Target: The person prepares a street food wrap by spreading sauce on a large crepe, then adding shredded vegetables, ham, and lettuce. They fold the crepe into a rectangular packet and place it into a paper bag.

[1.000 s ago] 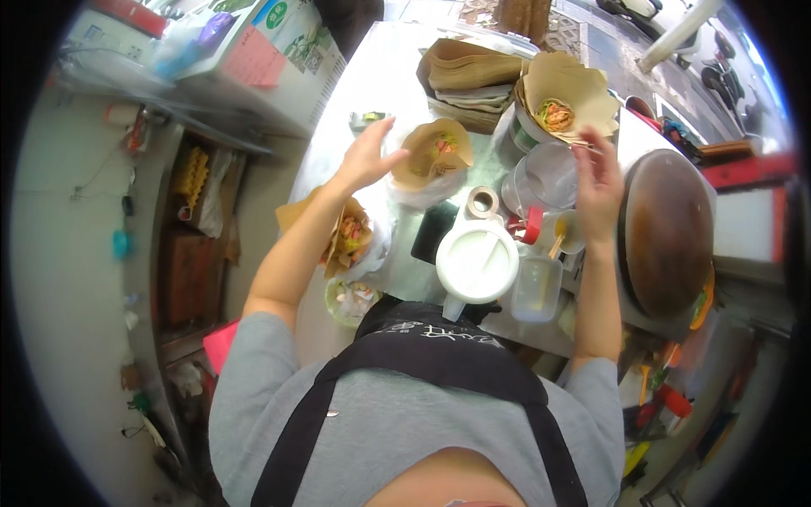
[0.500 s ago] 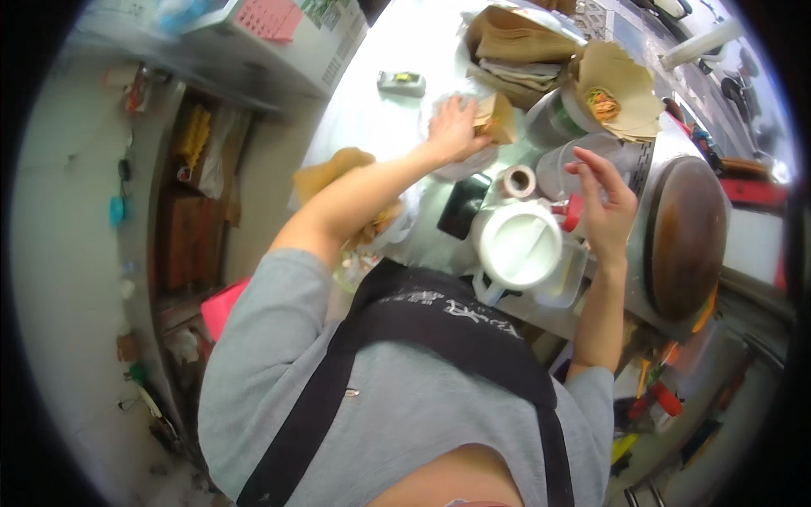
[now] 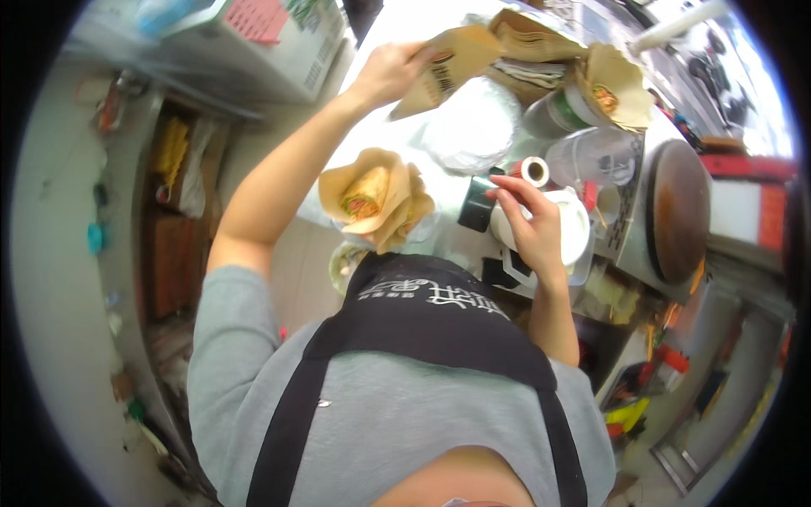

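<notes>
My left hand (image 3: 390, 74) is closed on the edge of a printed kraft paper bag (image 3: 460, 63), held tilted over the far left of the table; its inside does not show. Close below the bag lies a round, clear-plastic-covered bundle (image 3: 475, 125). My right hand (image 3: 534, 228) hangs above a white lidded pitcher (image 3: 574, 221), fingers loosely bent and apart, with nothing visible in them. A black phone (image 3: 476, 205) lies by its fingertips. Near my left forearm stand filled wraps in kraft paper (image 3: 365, 196), their cut filling showing.
Behind the plastic bundle sits a stack of kraft bags (image 3: 532, 40). Another wrap in paper (image 3: 606, 97) stands in a tub at the back right. A tape roll (image 3: 534, 171) and a clear container (image 3: 596, 156) are beside the pitcher. At the right is a round brown griddle (image 3: 680, 211).
My left hand has lifted the kraft bag off the plastic-covered bundle, up and to the left. My right hand has moved left and nearer, over the pitcher.
</notes>
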`<state>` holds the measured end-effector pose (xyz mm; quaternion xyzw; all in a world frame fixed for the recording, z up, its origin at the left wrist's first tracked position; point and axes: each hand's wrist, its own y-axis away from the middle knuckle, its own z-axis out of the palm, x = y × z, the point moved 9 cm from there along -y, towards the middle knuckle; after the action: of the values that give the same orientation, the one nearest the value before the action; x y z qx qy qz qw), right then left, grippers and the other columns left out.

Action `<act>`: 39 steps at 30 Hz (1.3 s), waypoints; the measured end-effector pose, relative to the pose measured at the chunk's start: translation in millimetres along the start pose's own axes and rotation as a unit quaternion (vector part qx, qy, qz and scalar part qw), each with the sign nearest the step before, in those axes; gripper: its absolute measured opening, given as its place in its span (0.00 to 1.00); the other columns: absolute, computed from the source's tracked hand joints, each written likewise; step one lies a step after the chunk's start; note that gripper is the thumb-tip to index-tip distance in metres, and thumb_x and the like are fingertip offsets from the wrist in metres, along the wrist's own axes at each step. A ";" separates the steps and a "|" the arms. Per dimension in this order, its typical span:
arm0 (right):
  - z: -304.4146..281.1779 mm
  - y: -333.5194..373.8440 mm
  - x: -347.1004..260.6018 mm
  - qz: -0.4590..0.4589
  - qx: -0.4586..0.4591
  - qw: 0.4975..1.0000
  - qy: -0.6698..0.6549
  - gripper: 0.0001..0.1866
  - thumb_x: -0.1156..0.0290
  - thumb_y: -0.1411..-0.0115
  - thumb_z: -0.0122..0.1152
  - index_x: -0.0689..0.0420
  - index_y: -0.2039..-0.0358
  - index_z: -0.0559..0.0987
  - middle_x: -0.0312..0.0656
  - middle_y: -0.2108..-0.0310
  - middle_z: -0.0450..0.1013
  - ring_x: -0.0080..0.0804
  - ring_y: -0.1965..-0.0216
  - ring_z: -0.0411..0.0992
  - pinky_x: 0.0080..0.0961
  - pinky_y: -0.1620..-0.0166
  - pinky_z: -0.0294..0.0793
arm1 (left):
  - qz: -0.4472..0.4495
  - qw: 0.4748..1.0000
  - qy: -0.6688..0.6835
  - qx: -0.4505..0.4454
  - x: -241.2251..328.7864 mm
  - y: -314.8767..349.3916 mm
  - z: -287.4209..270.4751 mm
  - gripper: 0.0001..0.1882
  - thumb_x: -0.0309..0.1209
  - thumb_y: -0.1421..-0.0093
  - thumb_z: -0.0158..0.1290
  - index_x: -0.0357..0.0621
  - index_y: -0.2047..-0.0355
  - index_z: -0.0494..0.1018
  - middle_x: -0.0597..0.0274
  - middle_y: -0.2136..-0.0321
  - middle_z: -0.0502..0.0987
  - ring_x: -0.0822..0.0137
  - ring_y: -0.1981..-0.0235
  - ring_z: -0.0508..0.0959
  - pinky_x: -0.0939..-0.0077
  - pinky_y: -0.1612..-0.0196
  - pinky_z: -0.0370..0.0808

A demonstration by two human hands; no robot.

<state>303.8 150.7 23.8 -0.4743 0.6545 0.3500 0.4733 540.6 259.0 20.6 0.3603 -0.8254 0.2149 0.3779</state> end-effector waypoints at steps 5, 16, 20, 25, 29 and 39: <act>-38.8 -35.7 -18.7 -0.036 0.068 0.997 0.017 0.10 0.74 0.40 0.55 0.62 0.60 0.78 0.40 0.69 0.78 0.22 0.68 0.75 0.19 0.62 0.72 | -0.021 0.999 0.042 0.007 -18.8 1.3 26.3 0.17 0.39 0.36 0.45 0.38 0.57 0.74 0.49 0.69 0.79 0.64 0.68 0.79 0.72 0.61 0.72; -183.3 -67.7 19.2 0.018 0.119 0.991 0.061 0.11 0.71 0.38 0.53 0.61 0.58 0.77 0.38 0.67 0.77 0.19 0.63 0.73 0.16 0.58 0.69 | 0.066 0.989 -0.113 -0.068 -12.7 -25.9 154.3 0.21 0.37 0.50 0.54 0.60 0.54 0.73 0.54 0.66 0.78 0.51 0.64 0.77 0.61 0.63 0.73; -201.2 -71.9 30.8 0.013 0.106 0.987 0.121 0.12 0.71 0.38 0.53 0.61 0.57 0.77 0.37 0.66 0.77 0.19 0.64 0.73 0.16 0.58 0.69 | 0.100 0.967 -0.155 -0.175 -26.8 -10.8 186.4 0.27 0.40 0.47 0.54 0.61 0.45 0.66 0.51 0.63 0.77 0.51 0.63 0.77 0.61 0.60 0.73; -127.1 -48.1 -8.4 0.009 0.036 0.998 0.047 0.12 0.74 0.40 0.53 0.60 0.56 0.77 0.38 0.64 0.76 0.23 0.63 0.73 0.21 0.56 0.70 | 0.122 0.985 -0.057 -0.110 -2.8 26.4 92.4 0.30 0.37 0.41 0.53 0.46 0.40 0.60 0.50 0.48 0.69 0.55 0.47 0.69 0.67 0.45 0.66; -22.4 -11.7 -34.9 -0.102 -0.100 0.985 0.102 0.13 0.77 0.47 0.59 0.57 0.58 0.76 0.42 0.66 0.75 0.35 0.63 0.74 0.26 0.58 0.71 | -0.023 0.993 -0.114 -0.001 -68.9 86.5 -18.5 0.23 0.33 0.39 0.50 0.42 0.44 0.65 0.52 0.49 0.71 0.60 0.49 0.72 0.70 0.47 0.67; 108.1 -16.5 170.6 0.127 0.039 0.985 0.109 0.13 0.66 0.40 0.51 0.56 0.58 0.77 0.48 0.63 0.74 0.43 0.66 0.74 0.32 0.61 0.71 | -0.292 0.944 0.145 0.051 -253.5 247.6 -0.1 0.14 0.29 0.41 0.52 0.39 0.54 0.74 0.59 0.59 0.78 0.70 0.60 0.76 0.76 0.56 0.72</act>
<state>333.2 194.4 -172.0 -0.4041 0.7703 0.3275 0.3689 468.5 529.0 -197.2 0.5689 -0.6084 0.1865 0.5209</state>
